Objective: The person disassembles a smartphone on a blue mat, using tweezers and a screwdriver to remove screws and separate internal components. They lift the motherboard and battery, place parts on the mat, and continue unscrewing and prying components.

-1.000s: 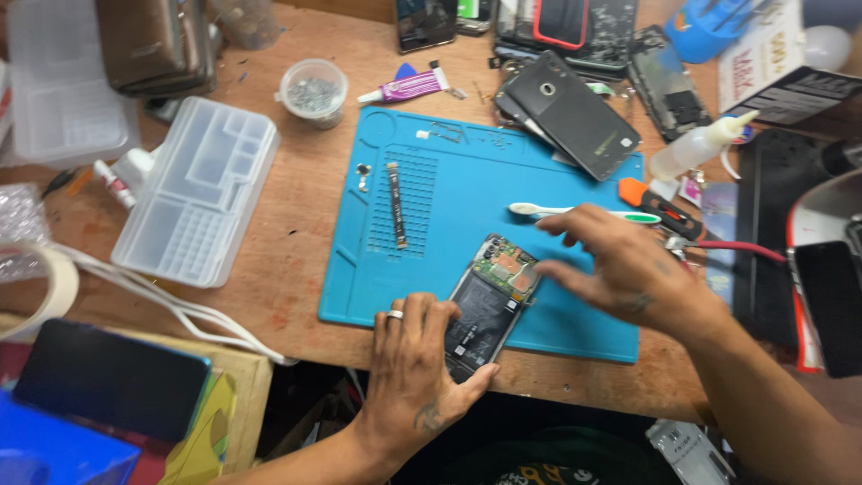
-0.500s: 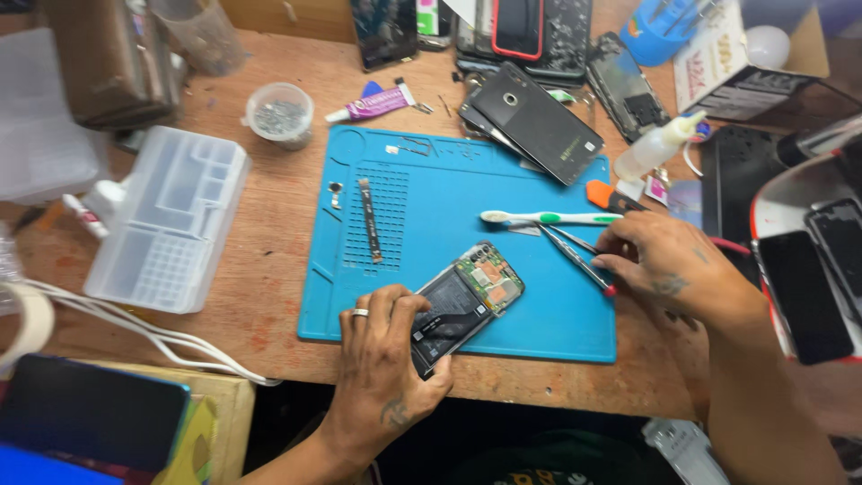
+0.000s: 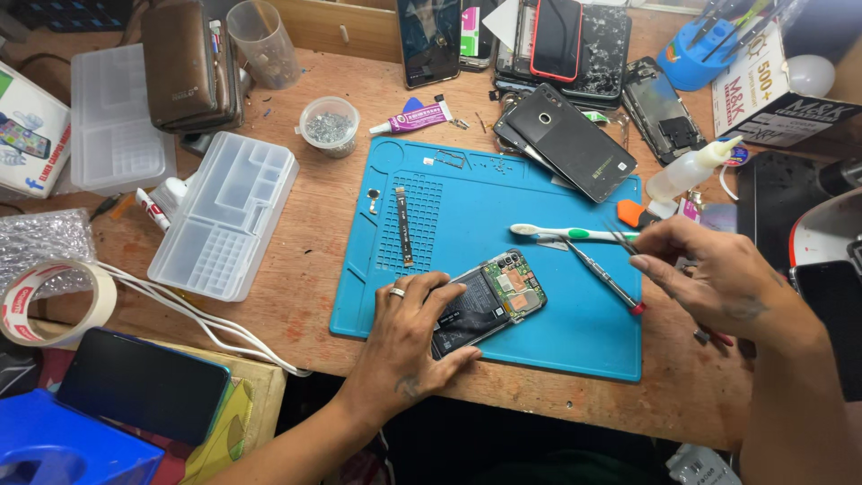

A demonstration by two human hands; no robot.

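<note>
Bare circuit board and battery show through the back of the opened phone (image 3: 489, 301), which lies near the front edge of the blue mat (image 3: 539, 189). The left hand (image 3: 409, 337) pins its lower end flat, fingers spread over it and thumb against its near side, pressing rather than closing around it. The right hand (image 3: 709, 278) pinches the tweezers (image 3: 620, 238) between fingertips, tips aimed toward the toothbrush (image 3: 575, 233); the screwdriver (image 3: 602, 274) lies on the mat just below that hand, untouched.

Risk sits mostly at the exposed board: a slip of the tweezer points could scratch a component or nick the battery (the left hand's hold is only downward pressure, so the phone might skid). Loose screws (image 3: 489, 162) near the mat's far edge could scatter if brushed.

Open mat lies between the phone and the flex strip (image 3: 404, 224), and to the right of the phone. Beyond the mat's right edge, the squeeze bottle (image 3: 687, 171) and the black phone (image 3: 570, 144) crowd the right hand's side.
</note>
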